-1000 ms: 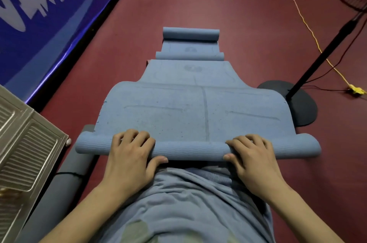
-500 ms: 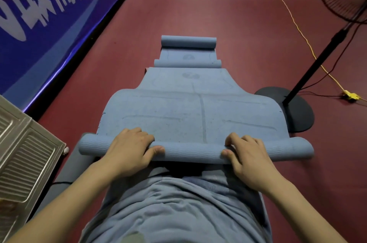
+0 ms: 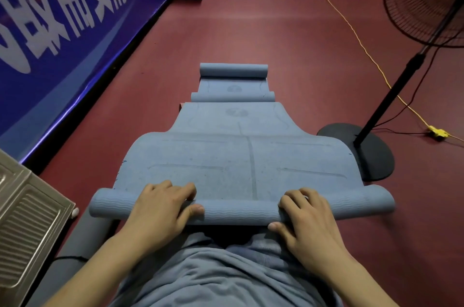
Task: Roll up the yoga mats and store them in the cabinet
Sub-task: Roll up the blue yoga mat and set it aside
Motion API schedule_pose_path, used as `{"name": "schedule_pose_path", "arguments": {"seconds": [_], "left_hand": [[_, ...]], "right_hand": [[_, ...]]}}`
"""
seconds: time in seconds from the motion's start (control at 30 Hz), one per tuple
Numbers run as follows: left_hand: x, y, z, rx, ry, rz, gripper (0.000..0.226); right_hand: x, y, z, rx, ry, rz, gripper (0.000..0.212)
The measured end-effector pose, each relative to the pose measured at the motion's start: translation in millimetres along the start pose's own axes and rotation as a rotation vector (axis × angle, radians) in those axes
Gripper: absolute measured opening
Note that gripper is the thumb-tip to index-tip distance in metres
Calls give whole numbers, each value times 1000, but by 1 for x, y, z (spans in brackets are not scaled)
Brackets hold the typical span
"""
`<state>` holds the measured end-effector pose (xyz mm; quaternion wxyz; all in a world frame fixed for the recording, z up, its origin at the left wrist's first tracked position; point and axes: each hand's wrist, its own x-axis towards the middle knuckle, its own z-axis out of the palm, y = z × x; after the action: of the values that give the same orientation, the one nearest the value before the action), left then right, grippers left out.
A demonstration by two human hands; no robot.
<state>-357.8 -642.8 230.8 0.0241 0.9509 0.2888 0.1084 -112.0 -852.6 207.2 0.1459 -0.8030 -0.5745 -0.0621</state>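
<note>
Both hands (image 3: pixel 160 208) gripping mat roll (image 3: pixel 238 211), floor (image 3: pixel 288 43) beyond

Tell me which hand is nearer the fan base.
Right. The right hand grips the mat roll on the side where the fan base sits, just beyond the mat's edge. The left hand grips the roll further toward its other end.

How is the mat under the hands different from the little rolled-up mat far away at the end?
The near mat is mostly spread flat, with only its closest edge rolled; the far mat shows as a roll, with a flat strip in front of it. The left hand and right hand hold the near mat's roll; nothing touches the far mat. Both are the same blue and lie on the red floor.
</note>
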Motion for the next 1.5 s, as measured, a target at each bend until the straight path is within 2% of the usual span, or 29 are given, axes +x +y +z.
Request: {"name": "schedule_pose_path", "arguments": {"seconds": [0.13,0.23,0.4,0.6,0.7,0.8,0.87,0.97,1.07,1.13,1.23,1.3,1.37,1.43,1.5], "left_hand": [[-9,4,9,25,127,51,33],[-14,10,7,38,181,26,40],[-17,17,3,77,120,41,60],[-11,14,10,106,168,104,43],[-3,9,19,132,185,99,39],[12,-2,20,110,121,84,36],[24,-8,13,87,16,82,40],[42,-12,1,38,-188,3,68],[50,-14,-2,25,-285,-35,87],[52,-14,-6,2,-355,-57,86],[40,-13,-12,-60,-466,-79,78],[24,-8,-12,-59,-481,-82,76],[10,-3,-8,-20,-407,-74,75],[6,0,-6,-20,-339,-94,71],[9,3,-8,-74,-311,-133,55]], "right_hand": [[4,0,-1,-7,15,-14,33],[2,1,2,-10,42,-31,32],[0,3,8,2,65,-4,36],[12,-1,2,-31,-8,25,30],[28,0,-3,-36,-132,62,42],[45,3,-10,-10,-261,80,63],[53,5,-13,68,-277,85,59],[62,9,-15,145,-300,103,57],[69,9,-22,120,-342,113,54],[68,9,-26,136,-359,120,45],[51,10,-31,195,-409,123,45],[33,9,-31,226,-428,117,54],[20,9,-24,228,-403,91,62],[14,9,-18,228,-336,80,54],[14,7,-13,240,-253,68,42]]}}
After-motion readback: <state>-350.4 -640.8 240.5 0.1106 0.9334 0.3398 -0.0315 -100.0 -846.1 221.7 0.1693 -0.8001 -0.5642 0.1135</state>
